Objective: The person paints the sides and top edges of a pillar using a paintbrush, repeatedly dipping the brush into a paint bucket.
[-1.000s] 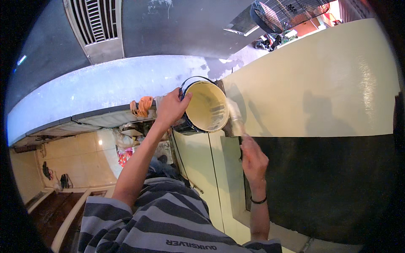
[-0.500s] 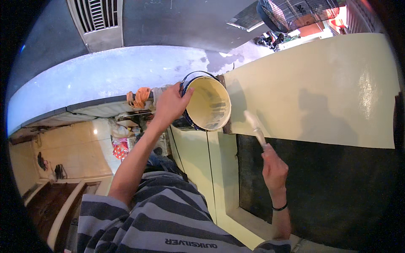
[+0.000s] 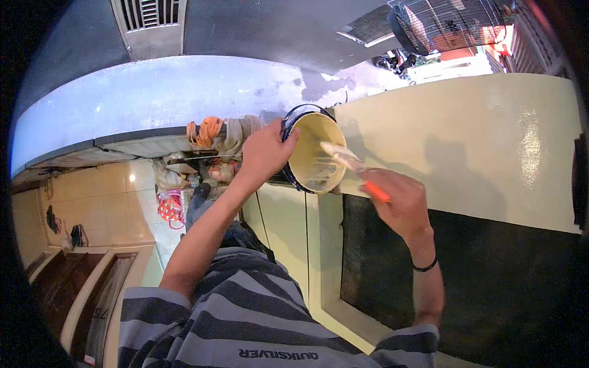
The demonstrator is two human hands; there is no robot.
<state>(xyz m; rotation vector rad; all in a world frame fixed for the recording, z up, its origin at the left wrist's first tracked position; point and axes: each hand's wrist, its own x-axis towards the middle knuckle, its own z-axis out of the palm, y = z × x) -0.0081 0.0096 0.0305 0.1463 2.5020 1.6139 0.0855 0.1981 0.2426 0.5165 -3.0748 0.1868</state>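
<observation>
My left hand [image 3: 268, 150] grips the rim of a dark paint bucket [image 3: 314, 162], its thumb over the edge. The bucket is tilted so its mouth faces me, and pale yellow paint coats the inside. A dark wire handle arches over its far side. In my right hand [image 3: 402, 202] is a paintbrush [image 3: 348, 158] with an orange handle. Paint covers its bristles, whose tip appears in front of the bucket's opening; whether it touches the inside I cannot tell. To the right stretches a glossy pale yellow wall panel [image 3: 454, 141].
Below the panel is a dark rectangular area [image 3: 442, 276]. Orange cloth [image 3: 207, 132] and grey cloth [image 3: 241, 133] hang over the ledge left of the bucket. A red polka-dot item [image 3: 170, 207] lies lower down. A wire cage [image 3: 451, 24] is at the far right.
My right hand has brought the paintbrush up and left, from in front of the yellow panel to the bucket's mouth. The bucket, still in my left hand, sits slightly farther right in view.
</observation>
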